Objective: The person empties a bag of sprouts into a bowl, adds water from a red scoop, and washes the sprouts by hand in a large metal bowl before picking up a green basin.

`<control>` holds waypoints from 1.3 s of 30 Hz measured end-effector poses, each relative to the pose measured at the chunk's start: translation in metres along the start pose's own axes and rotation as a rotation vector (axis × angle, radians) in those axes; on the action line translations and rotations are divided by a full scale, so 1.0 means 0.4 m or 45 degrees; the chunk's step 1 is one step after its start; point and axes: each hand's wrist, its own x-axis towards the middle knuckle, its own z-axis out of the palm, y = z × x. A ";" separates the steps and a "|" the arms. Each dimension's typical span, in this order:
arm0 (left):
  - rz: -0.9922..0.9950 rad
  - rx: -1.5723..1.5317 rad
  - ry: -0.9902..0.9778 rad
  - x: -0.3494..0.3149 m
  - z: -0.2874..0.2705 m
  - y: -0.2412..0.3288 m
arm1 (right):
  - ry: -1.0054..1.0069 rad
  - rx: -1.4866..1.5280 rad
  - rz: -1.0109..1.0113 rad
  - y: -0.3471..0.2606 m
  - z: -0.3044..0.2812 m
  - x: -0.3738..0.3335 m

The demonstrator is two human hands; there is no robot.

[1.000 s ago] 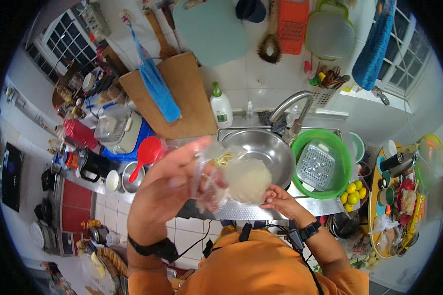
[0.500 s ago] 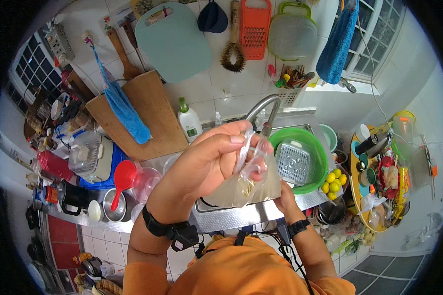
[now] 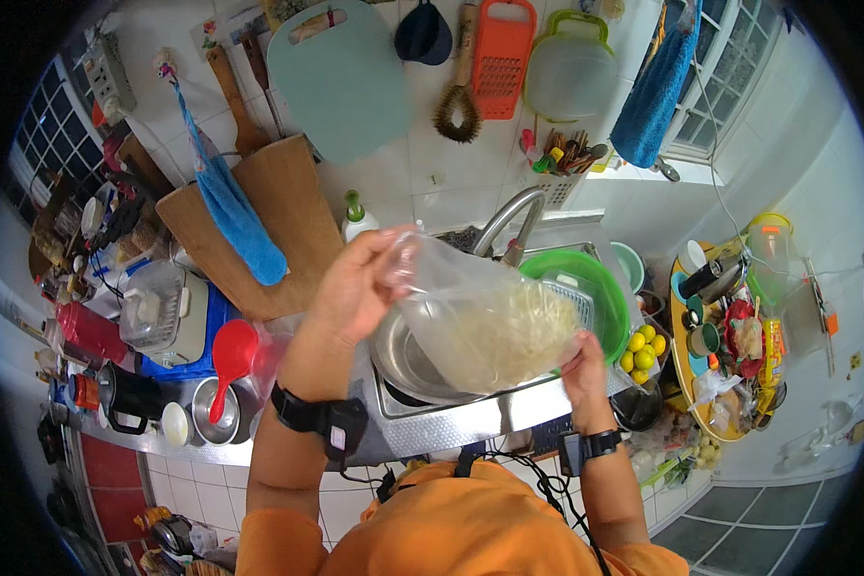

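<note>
A clear plastic bag with pale, thin strands inside lies tilted in the air over the sink; the strands may be bean sprouts. My left hand is closed on the bag's gathered neck at its left end. At the lower right my right hand grips the full end, fingers partly hidden by the bag. Under the bag sits a round metal basin in the sink, partly covered. Just right of the bag stands a green plastic basin with a grey perforated basket in it.
The curved tap rises behind the bag. On the left counter are a red ladle, a metal bowl and a black kettle. A wooden board leans on the wall. Yellow citrus fruit lie right of the green basin.
My left hand has moved left and away from the camera with the bag's neck. The bag has swung from hanging upright to lying sideways between both hands, uncovering the metal basin.
</note>
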 end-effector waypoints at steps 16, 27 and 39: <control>0.687 1.616 -0.101 0.049 -0.055 -0.297 | -0.588 -0.830 -0.340 0.061 0.325 -0.028; 0.307 1.321 0.322 0.089 -0.171 -0.294 | -0.159 -1.793 -0.371 0.140 0.128 0.053; 0.572 0.518 0.432 0.082 -0.212 -0.224 | -0.445 -1.375 -0.672 0.117 0.273 0.099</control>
